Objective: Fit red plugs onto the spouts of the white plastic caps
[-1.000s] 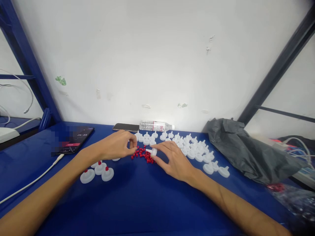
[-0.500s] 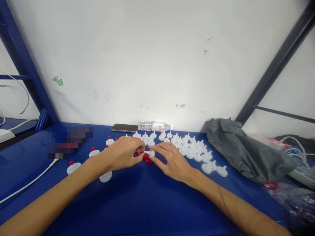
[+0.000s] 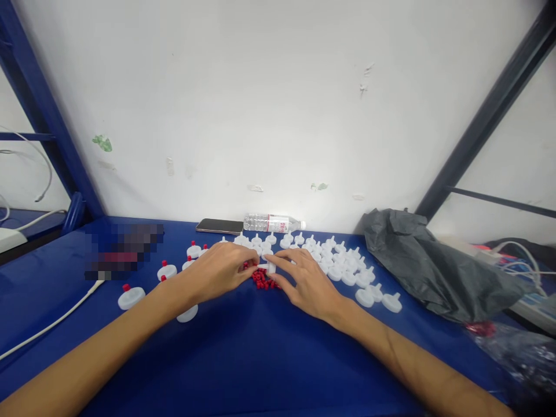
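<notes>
Over the middle of the blue table, my right hand [image 3: 304,284] holds a white nozzle cap [image 3: 271,267] by its wide base between thumb and fingers. The nozzle lies sideways, its spout pointing left. My left hand [image 3: 226,267] is closed in a pinch at the spout's tip, around a small red tip cap [image 3: 246,264] that the fingers mostly cover. Beneath both hands lies a pile of small red tip caps [image 3: 262,281]. Many white nozzle caps [image 3: 334,271] with bare spouts stand behind and right of my right hand. Left of my left wrist stand several white nozzle caps [image 3: 131,297] with red tips.
A phone [image 3: 219,226] and a plastic bottle [image 3: 273,223] lie along the wall. At the right is a dark grey plastic bag [image 3: 425,260], with a clear bag [image 3: 521,353] in front of it. A white cable [image 3: 56,321] crosses the left side.
Both hands have shifted slightly right with the white nozzle cap. More of the red pile now shows beneath them. The rest of the table looks the same.
</notes>
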`<state>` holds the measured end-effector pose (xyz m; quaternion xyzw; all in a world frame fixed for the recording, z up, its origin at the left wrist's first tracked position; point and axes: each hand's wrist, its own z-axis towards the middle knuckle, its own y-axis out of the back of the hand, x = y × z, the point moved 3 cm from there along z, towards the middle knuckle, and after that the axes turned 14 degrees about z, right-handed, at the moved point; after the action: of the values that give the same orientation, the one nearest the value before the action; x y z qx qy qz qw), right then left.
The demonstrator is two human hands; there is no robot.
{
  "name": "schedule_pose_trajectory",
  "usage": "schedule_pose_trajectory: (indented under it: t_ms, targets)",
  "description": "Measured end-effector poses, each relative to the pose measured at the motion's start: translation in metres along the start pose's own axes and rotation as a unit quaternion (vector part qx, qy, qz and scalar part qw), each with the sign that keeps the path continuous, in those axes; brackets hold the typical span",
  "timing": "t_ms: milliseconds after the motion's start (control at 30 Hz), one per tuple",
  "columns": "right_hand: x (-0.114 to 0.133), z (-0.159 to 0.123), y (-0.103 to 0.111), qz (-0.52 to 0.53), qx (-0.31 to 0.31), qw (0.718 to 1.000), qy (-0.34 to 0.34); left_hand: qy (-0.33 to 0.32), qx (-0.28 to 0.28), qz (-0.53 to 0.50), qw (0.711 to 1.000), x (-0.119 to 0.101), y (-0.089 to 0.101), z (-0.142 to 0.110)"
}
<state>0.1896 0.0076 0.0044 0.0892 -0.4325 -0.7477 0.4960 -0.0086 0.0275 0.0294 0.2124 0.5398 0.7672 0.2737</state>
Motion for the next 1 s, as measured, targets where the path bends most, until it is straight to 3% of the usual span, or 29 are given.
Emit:
schedule_pose_trajectory:
  t_ms: [367, 533, 733, 1000]
  targets:
    - [0.002, 0.001, 0.005, 0.073, -0.028, 0.996, -0.035, -0.046, -0.023, 0.061, 0.997, -0.003, 0.001, 0.000]
    - [0.001, -0.001, 0.008, 0.125, -0.060, 0.990, 0.007, -0.048, -0.047, 0.043, 0.997, -0.011, 0.005, -0.001]
    - [0.006, -0.001, 0.010, 0.130, -0.087, 0.987, 0.039, -0.042, -0.026, -0.053, 0.997, -0.014, 0.007, 0.000]
    - [0.005, -0.002, 0.011, 0.135, -0.065, 0.987, 0.051, -0.041, -0.025, -0.050, 0.998, -0.015, 0.007, -0.001]
